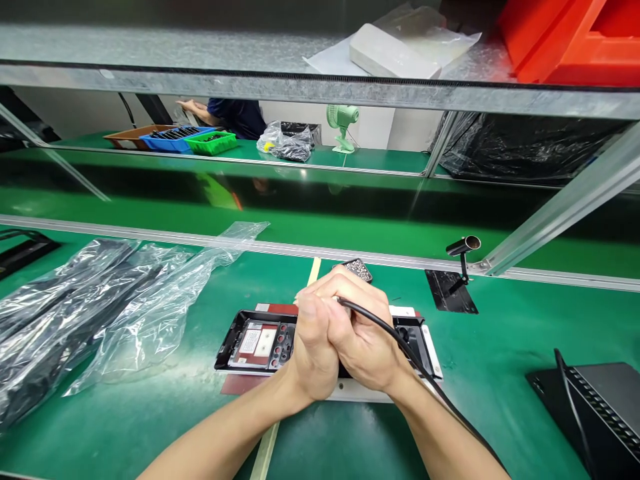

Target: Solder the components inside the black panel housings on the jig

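Observation:
My left hand (316, 347) and my right hand (367, 333) are closed together, fingers wrapped over each other, above the middle of a shallow black plastic housing (225, 347). From the top of my grip a black cable (400, 339) comes out and runs down over my right forearm to the lower right. Whatever sits at the cable's end is hidden inside my hands. Labels and a row of round holes show in the housing's left part. Beneath the housing lies a white and dark red base (245, 385). Behind my hands is a small black tray of screws (359, 269).
Plastic-wrapped black parts (85, 300) lie at left. A black stand with a tube holder (463, 247) is at right, near a black slotted panel (590, 407). A metal shelf (250, 87) crosses overhead. Beyond the rail, a person's arm (200, 110) is near coloured bins (213, 142).

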`<state>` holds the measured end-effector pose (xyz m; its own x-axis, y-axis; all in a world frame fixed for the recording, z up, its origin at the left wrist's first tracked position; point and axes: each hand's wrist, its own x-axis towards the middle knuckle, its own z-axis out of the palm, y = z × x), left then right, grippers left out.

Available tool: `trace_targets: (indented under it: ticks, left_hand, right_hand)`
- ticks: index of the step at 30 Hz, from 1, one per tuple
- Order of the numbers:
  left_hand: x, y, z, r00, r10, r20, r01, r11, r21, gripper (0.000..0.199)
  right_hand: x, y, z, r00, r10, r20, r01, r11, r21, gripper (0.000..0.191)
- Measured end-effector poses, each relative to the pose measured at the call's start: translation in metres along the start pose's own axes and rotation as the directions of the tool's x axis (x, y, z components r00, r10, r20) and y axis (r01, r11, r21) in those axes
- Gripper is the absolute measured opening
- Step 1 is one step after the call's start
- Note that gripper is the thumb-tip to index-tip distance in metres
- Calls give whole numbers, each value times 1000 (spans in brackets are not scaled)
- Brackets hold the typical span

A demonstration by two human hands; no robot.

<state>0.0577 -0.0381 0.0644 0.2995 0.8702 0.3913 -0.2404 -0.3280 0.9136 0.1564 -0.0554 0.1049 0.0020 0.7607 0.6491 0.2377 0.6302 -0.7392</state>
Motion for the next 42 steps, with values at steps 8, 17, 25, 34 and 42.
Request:
trace_targets:
  ticks: [8,17,25,34,42]
  left_hand:
    - [0,-2,-1,999,-34,-13,34,999,-4,59]
    - [2,4,1,999,16,-52,-16,1000,5,55]
    - [5,11,4,996,93,-16,-92,996,11,57]
    - [8,15,9,998,59,-37,-63,988,-137,53]
    - [1,1,3,996,91,2,-91,995,-46,51]
  right_hand:
    - [-1,1,1,1000,-3,-9,2,1000,-5,23]
    - [-1,1,1,1000,5,-12,-5,1000,-4,28]
    - [-1,1,1,1000,18,2,-18,1000,-11,24]
    - [-2,1,0,1000,14,6,-14,1000,-19,25]
    - [-2,3,1,1000,-9,-21,10,999,48,23]
